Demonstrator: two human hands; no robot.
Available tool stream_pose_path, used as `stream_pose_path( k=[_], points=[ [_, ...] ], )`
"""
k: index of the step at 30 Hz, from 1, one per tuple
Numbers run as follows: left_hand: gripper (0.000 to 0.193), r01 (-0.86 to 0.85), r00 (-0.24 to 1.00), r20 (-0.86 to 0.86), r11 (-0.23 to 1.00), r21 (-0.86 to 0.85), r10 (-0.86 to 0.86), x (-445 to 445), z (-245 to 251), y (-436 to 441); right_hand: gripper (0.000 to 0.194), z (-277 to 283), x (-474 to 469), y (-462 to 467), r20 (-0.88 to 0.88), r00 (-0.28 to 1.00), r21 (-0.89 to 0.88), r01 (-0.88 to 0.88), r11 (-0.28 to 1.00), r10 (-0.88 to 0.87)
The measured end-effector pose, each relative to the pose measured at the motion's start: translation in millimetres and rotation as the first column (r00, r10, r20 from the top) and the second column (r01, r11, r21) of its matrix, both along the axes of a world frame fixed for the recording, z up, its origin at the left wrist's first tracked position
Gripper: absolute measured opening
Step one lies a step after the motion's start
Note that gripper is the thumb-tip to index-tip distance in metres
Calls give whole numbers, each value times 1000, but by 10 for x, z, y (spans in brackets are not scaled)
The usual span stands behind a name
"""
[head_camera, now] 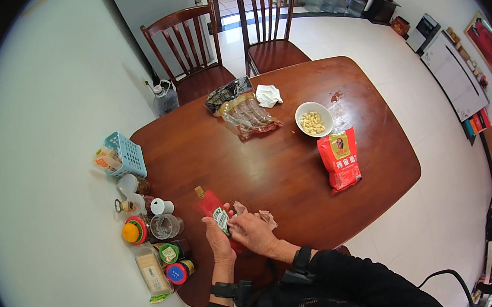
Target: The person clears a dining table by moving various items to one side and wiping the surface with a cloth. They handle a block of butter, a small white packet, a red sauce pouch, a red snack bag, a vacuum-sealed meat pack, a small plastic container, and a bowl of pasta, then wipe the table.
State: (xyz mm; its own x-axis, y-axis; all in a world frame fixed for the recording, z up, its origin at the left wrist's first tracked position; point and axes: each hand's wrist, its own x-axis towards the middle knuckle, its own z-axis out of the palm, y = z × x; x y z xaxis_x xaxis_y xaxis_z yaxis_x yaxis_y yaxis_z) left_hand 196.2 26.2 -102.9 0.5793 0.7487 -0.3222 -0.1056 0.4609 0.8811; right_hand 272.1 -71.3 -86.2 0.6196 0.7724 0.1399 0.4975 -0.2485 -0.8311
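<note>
My left hand is closed round a red Heinz ketchup pouch, which has a gold-coloured cap at its far end. Against the pouch's near right side rests my right hand, fingers bent; whether they grip the pouch or something small is hidden. Crumpled pinkish-brown cloth or paper lies on the table just beyond my right hand. Farther right are a red packet of chili powder and a white bowl with peeled garlic cloves. Packed sausages and a crumpled white tissue lie towards the far edge.
Jars, including a glass jar, a blue plastic basket and a lidded container line the left edge of the wooden table by the wall. Two wooden chairs stand at the far side; one is a slatted chair.
</note>
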Motion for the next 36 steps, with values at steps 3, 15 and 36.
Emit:
stream_pose_path(
  k=[3, 15, 36],
  points=[
    [85, -123, 992, 1, 990, -69, 123, 51, -47, 1, 19, 23, 48, -62, 48, 993, 4, -111, 994, 111],
    [86, 82, 996, 60, 936, -342, -66, 26, 55, -201, 27, 216, 245, 205, 219, 976, 103, -38, 994, 14],
    [25, -234, 968, -57, 960, 155, 245, 193, 435, 970, 23, -712, 578, -339, -22, 981, -70, 192, 979, -194]
  ],
)
